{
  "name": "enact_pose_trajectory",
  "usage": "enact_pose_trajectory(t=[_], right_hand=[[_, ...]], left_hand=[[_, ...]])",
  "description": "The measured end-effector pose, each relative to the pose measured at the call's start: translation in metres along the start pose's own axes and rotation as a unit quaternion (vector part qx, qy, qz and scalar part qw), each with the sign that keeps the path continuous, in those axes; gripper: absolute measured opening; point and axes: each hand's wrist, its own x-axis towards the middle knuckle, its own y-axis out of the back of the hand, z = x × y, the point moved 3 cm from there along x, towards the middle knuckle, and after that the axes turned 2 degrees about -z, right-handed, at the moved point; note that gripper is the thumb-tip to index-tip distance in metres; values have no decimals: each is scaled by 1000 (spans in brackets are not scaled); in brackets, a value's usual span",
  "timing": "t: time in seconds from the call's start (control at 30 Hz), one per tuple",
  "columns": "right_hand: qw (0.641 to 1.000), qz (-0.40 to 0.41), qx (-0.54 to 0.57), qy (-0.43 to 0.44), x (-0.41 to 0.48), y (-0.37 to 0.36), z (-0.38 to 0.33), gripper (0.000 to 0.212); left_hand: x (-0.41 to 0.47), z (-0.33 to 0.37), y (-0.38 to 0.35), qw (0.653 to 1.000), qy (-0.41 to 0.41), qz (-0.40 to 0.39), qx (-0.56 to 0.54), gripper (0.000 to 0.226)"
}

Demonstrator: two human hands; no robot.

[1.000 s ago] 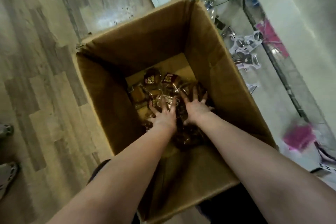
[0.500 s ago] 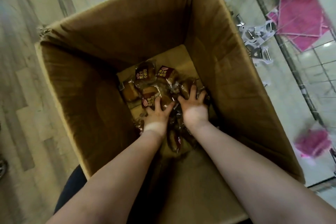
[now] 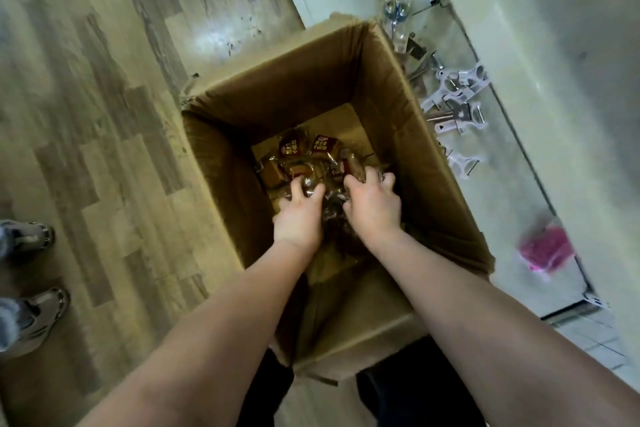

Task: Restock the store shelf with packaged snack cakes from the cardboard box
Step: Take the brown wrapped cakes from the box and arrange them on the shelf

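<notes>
A deep open cardboard box (image 3: 426, 135) stands on the floor below me. At its bottom lies a heap of snack cakes (image 3: 294, 149) in clear wrappers with brown and red labels. Both my arms reach down into the box. My left hand (image 3: 299, 215) has its fingers curled into the wrappers at the near side of the heap. My right hand (image 3: 372, 204) is closed over a bunch of packets beside it, one brown cake showing at its fingertips. The packets under my palms are hidden.
The box sits against a white shelf unit (image 3: 512, 135) on the right, which carries hanging peelers (image 3: 457, 94), scissors (image 3: 398, 9) and a pink packet (image 3: 543, 250). Wood-look flooring (image 3: 104, 114) spreads left. Another person's two shoes (image 3: 31, 315) stand at the left edge.
My fingers were spread flat on the heap; now both hands have curled and closed on packets. The view has pulled back from the box.
</notes>
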Motion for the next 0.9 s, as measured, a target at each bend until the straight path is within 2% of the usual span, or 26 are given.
enact_pose_trajectory(t=[0.37, 0.67, 0.9], right_hand=[[995, 91, -6, 40, -96, 211, -59, 39], [982, 188, 12, 13, -157, 331, -108, 37], [952, 304, 27, -10, -188, 426, -129, 31]], left_hand=[[-125, 15, 182, 995, -5, 88, -53, 65], [-175, 8, 343, 972, -123, 196, -35, 59], [-201, 16, 463, 920, -229, 315, -43, 57]])
